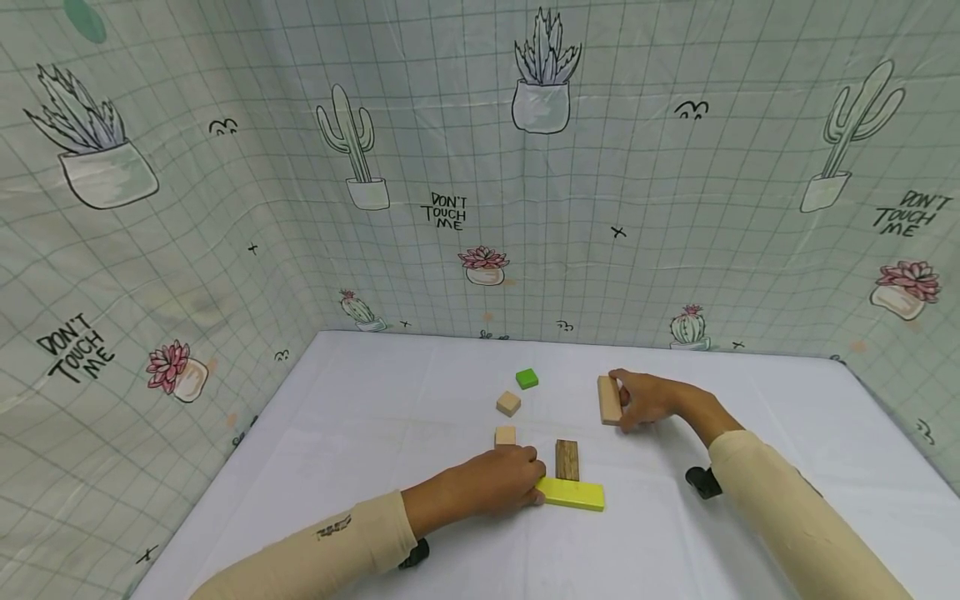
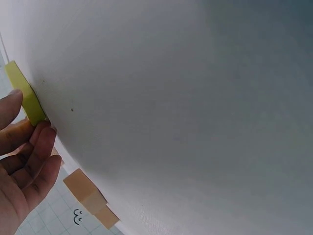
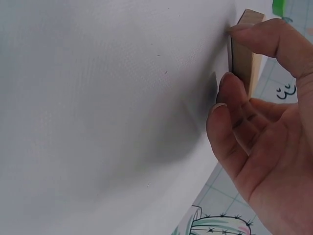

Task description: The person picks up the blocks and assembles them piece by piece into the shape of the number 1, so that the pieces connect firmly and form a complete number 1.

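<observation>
My left hand (image 1: pixel 504 481) pinches the left end of a yellow block (image 1: pixel 574 493), thumb on one face and a finger against the other in the left wrist view. A dark-grained wooden block (image 1: pixel 567 460) meets the yellow block's far side, forming a T. Farther right and back, my right hand (image 1: pixel 648 398) grips a pale wooden block (image 1: pixel 610 400) by its right side; in the right wrist view the thumb (image 3: pixel 254 39) lies near one end. Just beyond my left hand sits a small wooden cube (image 1: pixel 505 435), partly covered by the hand.
Another wooden cube (image 1: pixel 508 404) and a small green block (image 1: pixel 527 378) lie farther back on the white-covered table (image 1: pixel 390 400). Behind the table hangs a grid-patterned cloth (image 1: pixel 420 125) with cactus drawings, wrapping round both sides.
</observation>
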`<state>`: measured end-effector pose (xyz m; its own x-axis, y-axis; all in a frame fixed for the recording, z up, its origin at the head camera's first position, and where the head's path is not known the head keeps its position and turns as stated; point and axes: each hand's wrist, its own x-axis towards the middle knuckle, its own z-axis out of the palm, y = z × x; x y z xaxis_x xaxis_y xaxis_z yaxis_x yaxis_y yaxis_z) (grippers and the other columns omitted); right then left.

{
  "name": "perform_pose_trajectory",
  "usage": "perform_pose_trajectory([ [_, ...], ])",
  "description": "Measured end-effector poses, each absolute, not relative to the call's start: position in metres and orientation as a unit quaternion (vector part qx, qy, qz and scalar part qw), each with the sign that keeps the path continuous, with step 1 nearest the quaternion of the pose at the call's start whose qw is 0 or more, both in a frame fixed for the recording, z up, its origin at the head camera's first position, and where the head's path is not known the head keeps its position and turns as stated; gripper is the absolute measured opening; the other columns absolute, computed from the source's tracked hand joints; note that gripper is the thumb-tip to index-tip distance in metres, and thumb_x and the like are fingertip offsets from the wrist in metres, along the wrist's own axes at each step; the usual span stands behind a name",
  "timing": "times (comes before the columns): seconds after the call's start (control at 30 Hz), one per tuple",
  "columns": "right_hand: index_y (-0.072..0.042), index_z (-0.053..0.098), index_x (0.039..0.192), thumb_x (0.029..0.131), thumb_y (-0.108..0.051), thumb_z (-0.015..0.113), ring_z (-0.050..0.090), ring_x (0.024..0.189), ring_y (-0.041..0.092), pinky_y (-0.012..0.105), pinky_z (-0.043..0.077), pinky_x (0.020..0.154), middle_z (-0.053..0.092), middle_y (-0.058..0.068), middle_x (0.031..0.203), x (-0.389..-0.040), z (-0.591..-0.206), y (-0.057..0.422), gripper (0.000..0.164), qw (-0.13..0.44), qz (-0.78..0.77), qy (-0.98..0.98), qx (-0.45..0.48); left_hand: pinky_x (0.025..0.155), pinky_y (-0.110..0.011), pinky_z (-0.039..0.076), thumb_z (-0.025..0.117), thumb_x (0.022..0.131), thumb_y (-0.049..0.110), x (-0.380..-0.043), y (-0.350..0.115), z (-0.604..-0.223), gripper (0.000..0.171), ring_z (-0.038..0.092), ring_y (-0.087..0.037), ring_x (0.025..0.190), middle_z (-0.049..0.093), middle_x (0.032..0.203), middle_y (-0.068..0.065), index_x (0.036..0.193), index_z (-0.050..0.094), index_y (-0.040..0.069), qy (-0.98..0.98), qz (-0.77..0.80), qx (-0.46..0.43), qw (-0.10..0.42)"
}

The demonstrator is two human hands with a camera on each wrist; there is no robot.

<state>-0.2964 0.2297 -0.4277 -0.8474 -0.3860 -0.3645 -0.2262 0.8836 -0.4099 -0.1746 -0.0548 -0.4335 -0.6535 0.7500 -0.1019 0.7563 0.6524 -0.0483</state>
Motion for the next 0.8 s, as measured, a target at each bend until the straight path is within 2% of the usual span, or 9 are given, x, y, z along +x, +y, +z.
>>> perform_pose_trajectory([
  [0.1, 0.005, 0.025, 0.152, 0.078, -0.021, 0.084, 0.053, 0.093, 0.024, 0.04, 0.048, 0.083, 0.056, 0.013, 0.11, -0.2957, -0.4288, 0.2297, 0.098, 0.223, -0.181, 0.943, -0.167, 0.071, -0.016, 0.046, 0.064, 0.097, 0.039, -0.1742, -0.0546, -0.4334, 0.032, 0.047, -0.003, 0.074, 0.063, 0.094, 0.003, 0.113, 0.07, 0.012, 0.909, -0.043, 0.414, 0.037],
  [0.4, 0.005, 0.025, 0.153, 0.078, -0.02, 0.084, 0.054, 0.098, 0.024, 0.046, 0.048, 0.093, 0.057, 0.014, 0.116, -0.2933, -0.4314, 0.2254, 0.098, 0.225, -0.189, 0.94, -0.172, 0.071, -0.016, 0.046, 0.065, 0.097, 0.039, -0.1732, -0.0538, -0.4329, 0.033, 0.048, -0.003, 0.074, 0.064, 0.094, 0.003, 0.114, 0.07, 0.011, 0.911, -0.044, 0.409, 0.038],
  [0.8, 0.003, 0.026, 0.153, 0.079, -0.02, 0.084, 0.054, 0.095, 0.023, 0.045, 0.049, 0.091, 0.059, 0.011, 0.112, -0.2917, -0.4336, 0.2235, 0.096, 0.219, -0.188, 0.939, -0.184, 0.072, -0.015, 0.047, 0.066, 0.097, 0.039, -0.1725, -0.0541, -0.4322, 0.033, 0.048, -0.003, 0.075, 0.064, 0.095, 0.003, 0.114, 0.07, 0.012, 0.909, -0.046, 0.413, 0.03],
])
